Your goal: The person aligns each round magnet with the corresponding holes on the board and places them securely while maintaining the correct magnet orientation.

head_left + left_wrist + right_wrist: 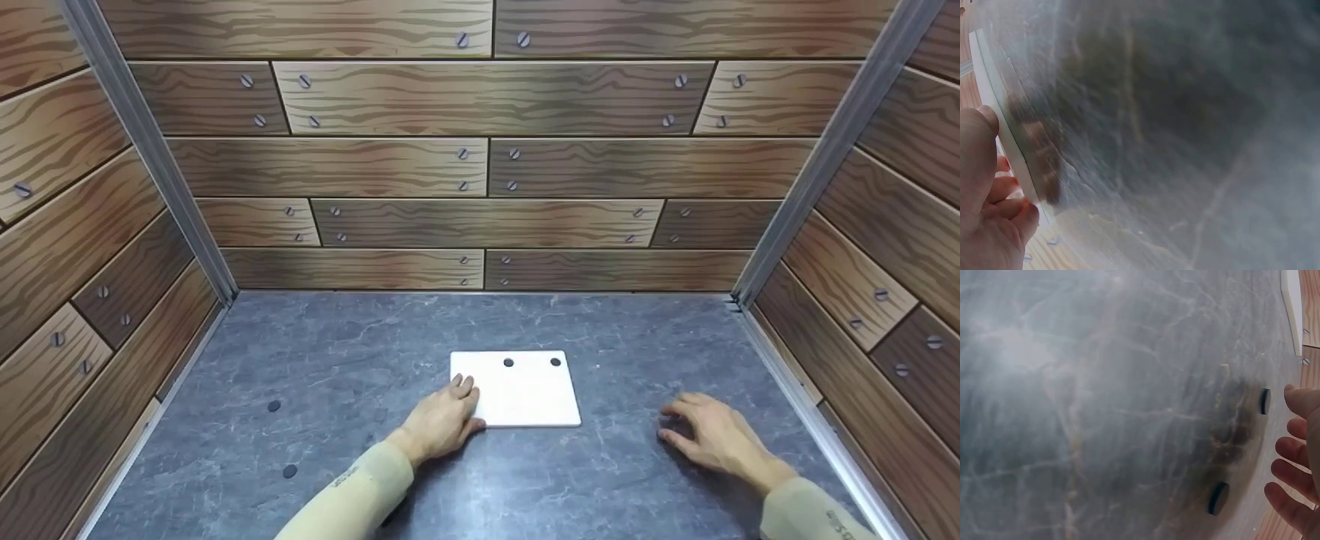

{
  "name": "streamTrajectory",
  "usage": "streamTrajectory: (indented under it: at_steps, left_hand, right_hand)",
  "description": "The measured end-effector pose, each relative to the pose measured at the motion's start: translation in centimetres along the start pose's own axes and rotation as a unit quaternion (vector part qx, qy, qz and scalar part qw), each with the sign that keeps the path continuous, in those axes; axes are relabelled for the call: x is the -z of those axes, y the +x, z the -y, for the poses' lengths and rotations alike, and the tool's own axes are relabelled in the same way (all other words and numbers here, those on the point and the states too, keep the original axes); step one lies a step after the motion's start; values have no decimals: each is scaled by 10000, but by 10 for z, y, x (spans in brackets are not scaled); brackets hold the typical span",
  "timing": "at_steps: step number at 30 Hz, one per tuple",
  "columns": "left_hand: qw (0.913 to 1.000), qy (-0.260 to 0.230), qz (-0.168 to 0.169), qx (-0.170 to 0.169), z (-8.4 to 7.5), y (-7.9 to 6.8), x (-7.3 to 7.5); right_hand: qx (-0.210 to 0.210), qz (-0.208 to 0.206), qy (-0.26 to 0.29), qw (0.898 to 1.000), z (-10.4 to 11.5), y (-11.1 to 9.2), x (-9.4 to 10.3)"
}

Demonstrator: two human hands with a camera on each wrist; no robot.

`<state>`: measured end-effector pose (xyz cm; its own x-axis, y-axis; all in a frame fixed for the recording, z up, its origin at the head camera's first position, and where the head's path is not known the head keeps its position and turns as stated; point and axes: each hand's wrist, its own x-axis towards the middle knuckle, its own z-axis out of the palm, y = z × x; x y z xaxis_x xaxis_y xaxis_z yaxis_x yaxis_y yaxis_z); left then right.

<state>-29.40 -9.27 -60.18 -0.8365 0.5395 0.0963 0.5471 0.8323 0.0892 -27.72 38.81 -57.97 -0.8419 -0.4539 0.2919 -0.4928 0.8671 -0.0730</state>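
Note:
A thin white board [525, 394] lies flat on the grey marbled surface, with two black round spots near its far edge. My left hand [442, 418] grips its near left corner, thumb at the near edge and fingers over the left side. In the left wrist view the board's pale edge [1006, 124] runs between thumb and fingers. Well to the right of the board, my right hand [712, 435] hovers low with fingers loosely bent and holds nothing. Close by it in the right wrist view are two black discs [1219, 498], hidden by the hand in the head view.
Two more small black discs, one farther back [274, 406] and one nearer [290, 471], lie on the surface at the left. Wood-print walls [480, 165] stand at the back and both sides, with metal rails [787, 390] along the corners and edges.

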Motion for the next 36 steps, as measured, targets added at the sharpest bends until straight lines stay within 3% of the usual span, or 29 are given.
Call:
streamTrajectory:
  at_steps: [10, 20, 36]
  left_hand:
    - [9999, 90, -70, -65, 1, -1, -1]
    - [10000, 84, -48, -20, 1, 1, -1]
    - [9999, -46, -110, -5, 0, -1, -1]
  right_hand:
    - [-89, 240, -48, 9997, 0, -8, -4]
    - [221, 150, -34, 9996, -1, -7, -5]
    - [55, 63, -119, 9999, 4, -4, -10]
